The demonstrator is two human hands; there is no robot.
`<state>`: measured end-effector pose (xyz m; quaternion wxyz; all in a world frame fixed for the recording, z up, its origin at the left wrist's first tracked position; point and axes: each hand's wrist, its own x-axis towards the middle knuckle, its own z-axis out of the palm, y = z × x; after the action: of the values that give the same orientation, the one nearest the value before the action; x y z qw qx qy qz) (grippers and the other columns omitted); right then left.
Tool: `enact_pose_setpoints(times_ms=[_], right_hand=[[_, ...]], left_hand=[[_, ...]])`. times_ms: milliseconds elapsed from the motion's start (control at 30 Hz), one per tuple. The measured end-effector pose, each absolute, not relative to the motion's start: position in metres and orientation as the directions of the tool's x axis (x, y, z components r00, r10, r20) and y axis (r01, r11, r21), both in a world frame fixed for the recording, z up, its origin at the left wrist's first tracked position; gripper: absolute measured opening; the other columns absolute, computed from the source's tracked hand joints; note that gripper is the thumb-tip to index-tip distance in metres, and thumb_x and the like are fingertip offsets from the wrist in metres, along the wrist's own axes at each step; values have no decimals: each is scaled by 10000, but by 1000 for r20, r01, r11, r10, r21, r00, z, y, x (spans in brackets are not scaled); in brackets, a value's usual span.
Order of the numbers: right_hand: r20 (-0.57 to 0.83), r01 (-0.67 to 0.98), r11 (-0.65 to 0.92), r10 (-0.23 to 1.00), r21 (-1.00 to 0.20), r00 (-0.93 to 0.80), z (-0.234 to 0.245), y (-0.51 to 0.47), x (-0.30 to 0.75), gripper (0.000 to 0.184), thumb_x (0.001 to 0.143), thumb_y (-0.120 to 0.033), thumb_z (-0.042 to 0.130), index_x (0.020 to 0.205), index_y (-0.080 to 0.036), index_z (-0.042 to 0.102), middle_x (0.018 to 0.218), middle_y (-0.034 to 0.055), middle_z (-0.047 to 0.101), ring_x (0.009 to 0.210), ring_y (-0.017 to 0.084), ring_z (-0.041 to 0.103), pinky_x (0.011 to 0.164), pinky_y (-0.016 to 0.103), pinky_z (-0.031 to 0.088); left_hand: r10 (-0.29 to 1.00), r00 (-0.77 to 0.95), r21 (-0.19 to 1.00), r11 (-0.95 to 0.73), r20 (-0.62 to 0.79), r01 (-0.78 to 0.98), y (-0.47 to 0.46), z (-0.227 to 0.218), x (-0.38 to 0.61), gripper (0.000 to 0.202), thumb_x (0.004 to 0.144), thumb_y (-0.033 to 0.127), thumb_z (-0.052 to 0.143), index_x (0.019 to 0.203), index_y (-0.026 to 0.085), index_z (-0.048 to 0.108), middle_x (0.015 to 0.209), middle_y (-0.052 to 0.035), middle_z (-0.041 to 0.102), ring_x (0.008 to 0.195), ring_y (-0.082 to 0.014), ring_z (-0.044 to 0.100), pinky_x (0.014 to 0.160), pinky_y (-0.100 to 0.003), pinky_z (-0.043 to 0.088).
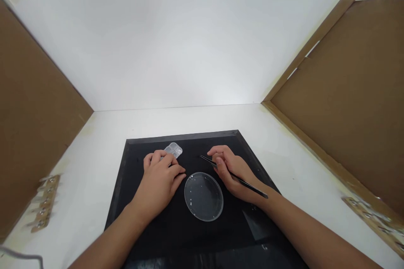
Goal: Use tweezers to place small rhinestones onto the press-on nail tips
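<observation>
My left hand (pixel 160 174) rests on a black mat (pixel 151 227), its fingers curled over a small clear plastic compartment box (pixel 173 149) whose far end sticks out beyond the fingertips. My right hand (pixel 232 170) holds long black tweezers (pixel 233 175), the tips pointing left toward the box and the back end lying across my wrist. Between the two hands lies a round clear dish (pixel 203 196), flat on the mat, with tiny specks inside that are too small to name.
The mat lies on a white tabletop (pixel 91 164). Brown board walls stand at the left (pixel 28 109) and right (pixel 347 92), a white wall at the back. Metal-clipped strips sit at the lower left (pixel 44 204) and lower right (pixel 375 216).
</observation>
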<state>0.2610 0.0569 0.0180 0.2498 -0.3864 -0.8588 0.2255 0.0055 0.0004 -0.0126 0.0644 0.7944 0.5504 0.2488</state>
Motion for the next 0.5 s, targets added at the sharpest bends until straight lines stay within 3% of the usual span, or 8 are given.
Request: enact_pose_setpoints(times_ms=[167,367,500], right_hand=[[231,535,592,772,-603,-593,15,58,261,189,1140,-302,326,1270,-226,440,687,-52,542,564,184,563,605,327,412],[227,554,588,778,-589,-585,13,60,262,217,1136,-307,323,1293,-213,440,673,-58,521,542,178,536,594,325,391],[247,553,604,771,-574,-587,16,60,263,228,1132,-300,338,1305,-193,440,668,-55,531,553,180,545,596,324,389]], left_hand=[[923,210,404,-335,323,851,1,-10,10,135,992,244,723,916,325,802,981,-31,734,1115,-308,554,1074,-694,244],[904,289,360,-396,316,845,2,-8,10,147,1021,188,625,962,268,734,1006,-40,723,1136,-296,546,1107,-663,231],[900,275,395,-401,338,827,1,-6,11,138,1065,234,574,972,244,675,1015,-27,713,1130,-285,549,1107,-628,244]])
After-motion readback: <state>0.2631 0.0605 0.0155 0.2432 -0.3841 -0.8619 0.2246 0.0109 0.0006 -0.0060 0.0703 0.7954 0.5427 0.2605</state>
